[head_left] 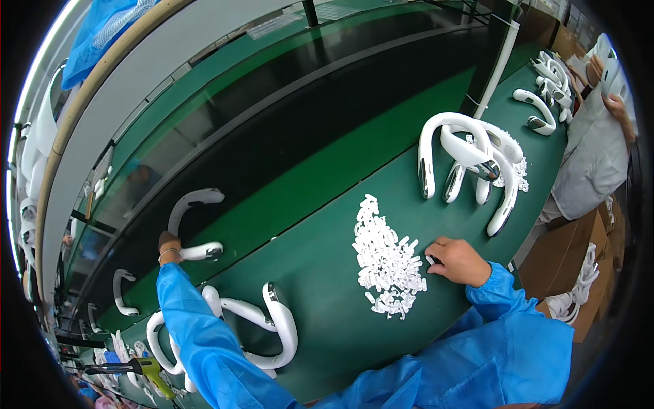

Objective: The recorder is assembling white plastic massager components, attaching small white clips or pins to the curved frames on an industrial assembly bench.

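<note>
My left hand [169, 247], on its outstretched arm in a blue sleeve, is closed round the curved middle of a white U-shaped neck fan [202, 252] over the conveyor belt. Both ends of that neck fan point right, away from the hand. At the right edge of a pile of small white plastic pieces [385, 262], my right hand [463, 262] pinches one small white piece [430, 260] between thumb and fingers. The pile lies loose on the green table [327, 238]. What the left fingers do behind the band is partly hidden.
Several white neck fans [428, 136] are stacked beyond my right hand; others [283, 334] lie under my left arm. Another neck fan [122, 293] rests farther left on the belt. A green power tool [157, 376] is at lower left. A co-worker [593, 150] and cardboard box [562, 249] are right.
</note>
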{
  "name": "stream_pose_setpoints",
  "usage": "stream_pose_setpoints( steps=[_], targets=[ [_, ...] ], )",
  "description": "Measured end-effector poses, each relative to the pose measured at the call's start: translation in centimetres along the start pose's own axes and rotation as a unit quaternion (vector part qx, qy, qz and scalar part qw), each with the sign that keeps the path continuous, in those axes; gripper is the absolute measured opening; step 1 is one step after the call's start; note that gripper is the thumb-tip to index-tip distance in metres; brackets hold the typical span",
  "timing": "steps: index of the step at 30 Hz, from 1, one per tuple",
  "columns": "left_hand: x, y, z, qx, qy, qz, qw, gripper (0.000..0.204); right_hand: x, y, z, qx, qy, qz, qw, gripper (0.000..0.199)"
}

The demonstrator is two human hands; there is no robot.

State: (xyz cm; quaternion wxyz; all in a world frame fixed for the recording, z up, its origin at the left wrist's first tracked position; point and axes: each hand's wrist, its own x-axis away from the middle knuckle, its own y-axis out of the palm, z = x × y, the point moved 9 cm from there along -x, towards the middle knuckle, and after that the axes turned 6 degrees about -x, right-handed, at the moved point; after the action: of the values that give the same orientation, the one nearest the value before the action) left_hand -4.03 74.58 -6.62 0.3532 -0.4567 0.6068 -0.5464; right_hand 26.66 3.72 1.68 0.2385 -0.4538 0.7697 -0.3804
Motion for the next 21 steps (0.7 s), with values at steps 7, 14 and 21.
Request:
stream_pose_setpoints(
  steps=[7,14,21],
  targets=[
    [15.4,-13.1,12.5,0.431,0.052,-0.096,0.896,0.031,1.9,0.3,1.0,-0.038,-0.072,0.047,0.996,0.019],
    [42.0,-14.3,22.5,0.626,0.176,-0.291,0.702,0.035,4.1,2.2,-2.0,-0.599,0.101,-0.052,0.793,0.017],
    [56.9,-8.7,28.6,0.777,0.159,-0.287,0.537,0.036,6.5,1.9,-10.4,-0.647,-0.020,-0.055,0.760,0.020]
  ],
)
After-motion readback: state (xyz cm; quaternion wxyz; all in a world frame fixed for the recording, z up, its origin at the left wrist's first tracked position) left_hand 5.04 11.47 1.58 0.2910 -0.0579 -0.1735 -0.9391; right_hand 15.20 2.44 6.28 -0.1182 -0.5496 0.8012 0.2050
